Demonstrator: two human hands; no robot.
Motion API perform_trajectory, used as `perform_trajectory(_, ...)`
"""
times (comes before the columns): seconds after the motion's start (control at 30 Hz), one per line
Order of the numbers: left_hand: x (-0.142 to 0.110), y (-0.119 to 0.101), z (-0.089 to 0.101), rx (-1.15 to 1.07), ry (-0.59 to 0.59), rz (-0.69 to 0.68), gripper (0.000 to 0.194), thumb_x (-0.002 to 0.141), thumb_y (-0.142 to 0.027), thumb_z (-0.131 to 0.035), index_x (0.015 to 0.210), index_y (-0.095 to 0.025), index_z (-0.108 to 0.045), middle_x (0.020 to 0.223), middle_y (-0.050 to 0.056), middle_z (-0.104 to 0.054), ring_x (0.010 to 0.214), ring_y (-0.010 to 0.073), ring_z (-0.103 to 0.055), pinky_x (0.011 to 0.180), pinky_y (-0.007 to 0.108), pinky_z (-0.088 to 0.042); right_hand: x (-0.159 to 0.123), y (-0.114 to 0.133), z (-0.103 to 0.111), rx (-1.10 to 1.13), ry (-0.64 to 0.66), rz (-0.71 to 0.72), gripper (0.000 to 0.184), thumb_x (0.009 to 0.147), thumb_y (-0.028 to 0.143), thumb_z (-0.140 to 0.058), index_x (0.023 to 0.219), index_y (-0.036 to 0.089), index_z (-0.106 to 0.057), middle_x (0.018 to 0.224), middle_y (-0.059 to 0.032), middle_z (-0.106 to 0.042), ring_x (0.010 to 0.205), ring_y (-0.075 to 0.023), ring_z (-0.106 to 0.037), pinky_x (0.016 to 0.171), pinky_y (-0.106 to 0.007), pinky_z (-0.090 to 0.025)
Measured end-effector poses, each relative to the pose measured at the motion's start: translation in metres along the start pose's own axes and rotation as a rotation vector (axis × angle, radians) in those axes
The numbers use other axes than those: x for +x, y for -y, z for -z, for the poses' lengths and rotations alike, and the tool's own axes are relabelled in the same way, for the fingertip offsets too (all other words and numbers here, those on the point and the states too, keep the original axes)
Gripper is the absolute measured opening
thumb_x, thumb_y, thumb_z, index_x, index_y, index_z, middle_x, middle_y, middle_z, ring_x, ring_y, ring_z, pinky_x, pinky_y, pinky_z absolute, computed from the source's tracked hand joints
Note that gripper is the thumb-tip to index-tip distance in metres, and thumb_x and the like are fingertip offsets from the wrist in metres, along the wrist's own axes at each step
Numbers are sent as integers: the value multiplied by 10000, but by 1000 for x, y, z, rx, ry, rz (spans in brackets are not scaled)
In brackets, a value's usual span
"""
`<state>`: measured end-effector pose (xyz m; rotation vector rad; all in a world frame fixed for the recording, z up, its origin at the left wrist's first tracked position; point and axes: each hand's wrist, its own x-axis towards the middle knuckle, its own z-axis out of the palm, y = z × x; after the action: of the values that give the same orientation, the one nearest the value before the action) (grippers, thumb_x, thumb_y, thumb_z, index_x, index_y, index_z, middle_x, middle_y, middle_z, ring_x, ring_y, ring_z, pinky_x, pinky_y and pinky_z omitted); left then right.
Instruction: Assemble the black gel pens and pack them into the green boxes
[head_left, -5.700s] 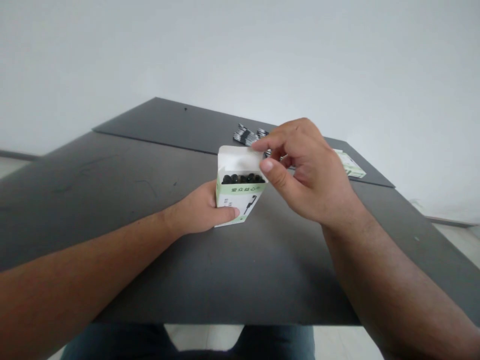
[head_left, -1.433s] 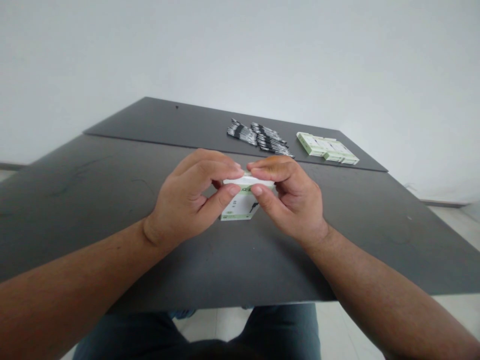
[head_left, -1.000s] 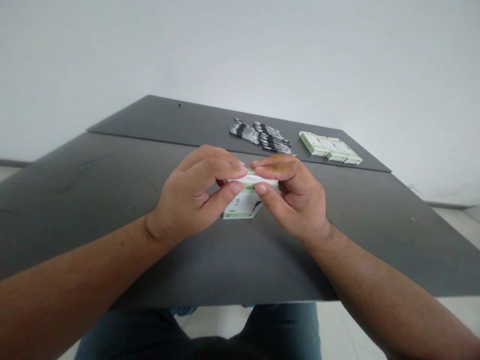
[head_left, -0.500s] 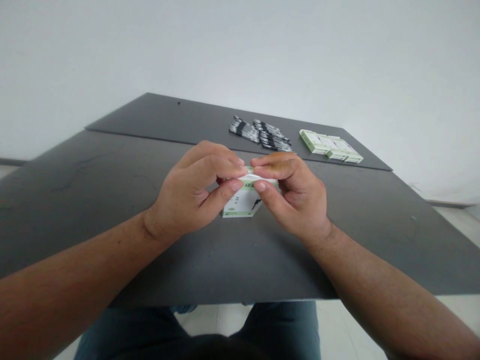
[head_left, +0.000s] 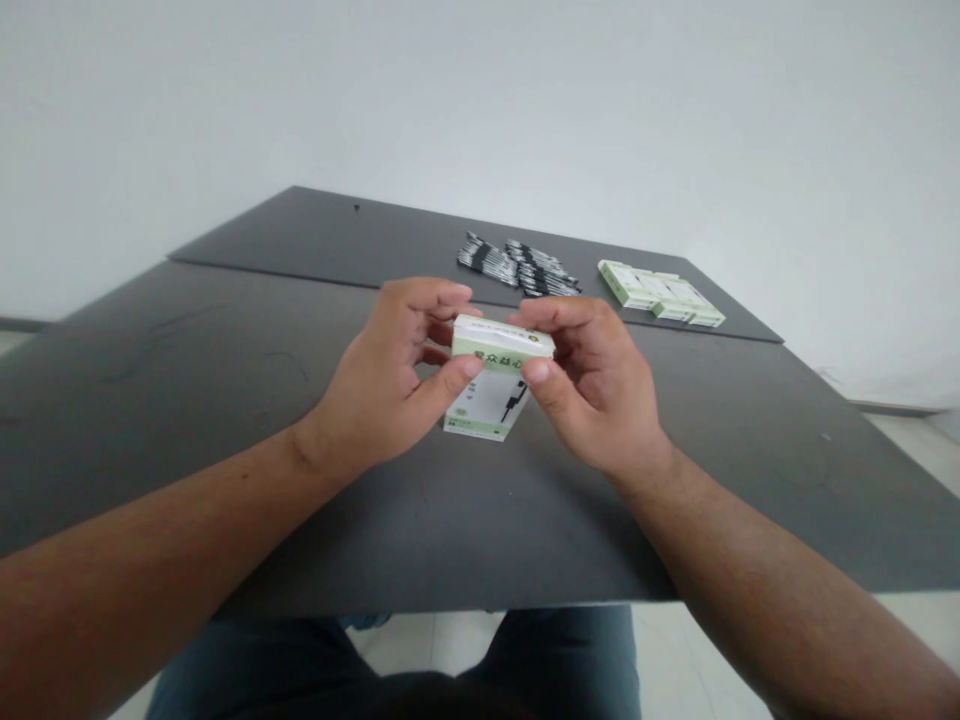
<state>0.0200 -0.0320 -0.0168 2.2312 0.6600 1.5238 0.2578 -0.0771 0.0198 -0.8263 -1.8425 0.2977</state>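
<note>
Head: two hands (head_left: 379,375) hold one box (head_left: 495,390) (three bundles (head_left: 489,262) beyond).

The left hand (head_left: 390,385) and the right hand (head_left: 611,390) hold a white-and-green box (head_left: 489,395) between them over the dark tabletop (head_left: 225,370), both thumbs on its printed front (a black drawing shows there, beside the right thumb) and the top flap (head_left: 502,332) folded over. Farther back, groups of slim black-and-silver sticks (head_left: 487,262) lie near one another, with similar flat boxes (head_left: 658,293) to their right, well apart from the hands.
</note>
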Motion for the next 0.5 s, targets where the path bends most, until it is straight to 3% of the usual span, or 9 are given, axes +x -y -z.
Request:
perform_trajectory(0.13, 1, 7, -4, -73, -39, 83, 572, 991, -282, -795, 1498, -300, -531, 1246, 87, -757, 1018, 230, -798, 766, 358, -713, 2, -10, -10, -68, -41, -174, 230, 983, 362, -822, 1169, 278, -716, 957, -10, -779, 757, -192, -710, 636, -341, -597)
perform_trajectory(0.23, 0, 4, -4, 83, 104, 129, 616, 956, -273, -806, 1525, -243, -571, 1391, 155, -750, 1212, 328, -784, 948, 498, -714, -1, -16, -23, 87, -150, -375, 238, 983, 393, -807, 1082, 276, -625, 883, 7, -723, 669, -174, -676, 525, -303, -577)
perform_trajectory(0.33, -1, -3, -4, 294, 247, 135, 976, 852, -350, -913, 1688, -179, -439, 1654, 248, -601, 1496, 458, -630, 1209, 669, -572, -9, -19, -36, 285, -155, -506, 342, 1014, 417, -763, 1228, 290, -527, 1038, -12, -727, 710, -173, -719, 540, -313, -634)
perform_trajectory(0.4, -1, -6, -3, 373, 297, 140, 1127, 788, -391, -959, 1726, -166, -377, 1687, 267, -569, 1533, 488, -593, 1252, 692, -522, -16, -19, -42, 289, -91, -505, 497, 1025, 450, -768, 1396, 298, -475, 1155, -44, -730, 793, -184, -743, 616, -335, -667)
perform_trajectory(0.5, 3, -4, -1, 336, 330, 110, 913, 819, -336, -887, 1631, -194, -496, 1550, 218, -692, 1408, 437, -700, 1178, 611, -593, -23, -20, -41, 168, 63, -410, 822, 1004, 561, -806, 1641, 285, -366, 1367, -134, -706, 1055, -250, -768, 835, -408, -699)
